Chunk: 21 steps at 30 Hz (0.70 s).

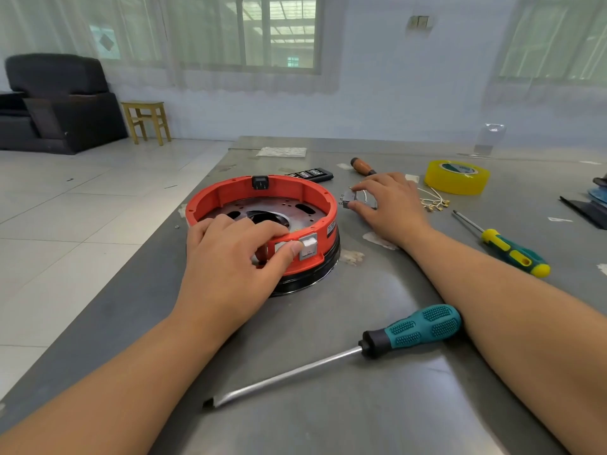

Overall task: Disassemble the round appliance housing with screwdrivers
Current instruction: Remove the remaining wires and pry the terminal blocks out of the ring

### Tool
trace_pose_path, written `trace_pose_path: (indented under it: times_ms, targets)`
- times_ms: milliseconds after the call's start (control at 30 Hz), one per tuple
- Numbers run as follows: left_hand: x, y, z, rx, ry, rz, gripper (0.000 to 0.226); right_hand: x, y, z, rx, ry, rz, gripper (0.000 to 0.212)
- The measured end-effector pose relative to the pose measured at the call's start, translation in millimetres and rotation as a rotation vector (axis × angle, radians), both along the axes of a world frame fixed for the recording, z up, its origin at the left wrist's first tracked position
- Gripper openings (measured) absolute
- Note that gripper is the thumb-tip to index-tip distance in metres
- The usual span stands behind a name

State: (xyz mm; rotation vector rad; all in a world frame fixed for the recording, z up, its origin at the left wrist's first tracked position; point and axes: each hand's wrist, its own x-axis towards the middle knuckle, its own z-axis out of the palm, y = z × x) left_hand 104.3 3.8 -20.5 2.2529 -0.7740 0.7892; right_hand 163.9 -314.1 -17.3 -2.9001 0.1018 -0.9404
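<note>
**Both hands busy at the red housing**

You had the round appliance housing [262,205] sitting on the grey worktop [328,405], toward its left edge, open side up. Its red ring stood on a black base, with a perforated metal plate showing inside and a black socket set into the far wall.

Your left hand [230,257] gripped the near wall of the ring: the fingers curled over the rim and the thumb pressed against the outer face, right beside the white rocker switch [308,246] mounted there.

Your right hand [387,201] lay on the worktop just to the right of the housing, its fingers curled and pinching a small dark electrical part [348,200] with metal tabs. A thin wire ran from under that hand.

The large flat screwdriver [345,349] with the teal and black handle lay untouched on the worktop between your forearms, its handle end against your right forearm and its blade pointing toward the near left. A smaller screwdriver [505,247] with a green and yellow handle lay well to the right of your right arm. A wooden-handled tool [361,166] lay just beyond your right hand, partly hidden by it.

Near your right hand were loose white wires with brass terminals [433,201], and past them a roll of yellow tape [456,177]. A black bit case [310,174] sat just behind the housing.
</note>
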Motion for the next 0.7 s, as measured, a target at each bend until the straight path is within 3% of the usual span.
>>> trace_pose_path:
  times_ms: [433,533,700]
  targets:
    - [-0.4,0.3,0.5,0.005,-0.008,-0.009,0.044,8.3,-4.7,-4.2,0.063,0.116,-0.049,0.039]
    - [0.4,0.2,0.3,0.016,-0.001,-0.005,0.046,0.1,-3.6,-3.3,0.129,0.099,-0.024,0.044]
    - [0.2,1.6,0.8,0.044,0.004,0.003,0.046,-29.1,-4.8,1.2,0.338,0.022,0.065,0.035]
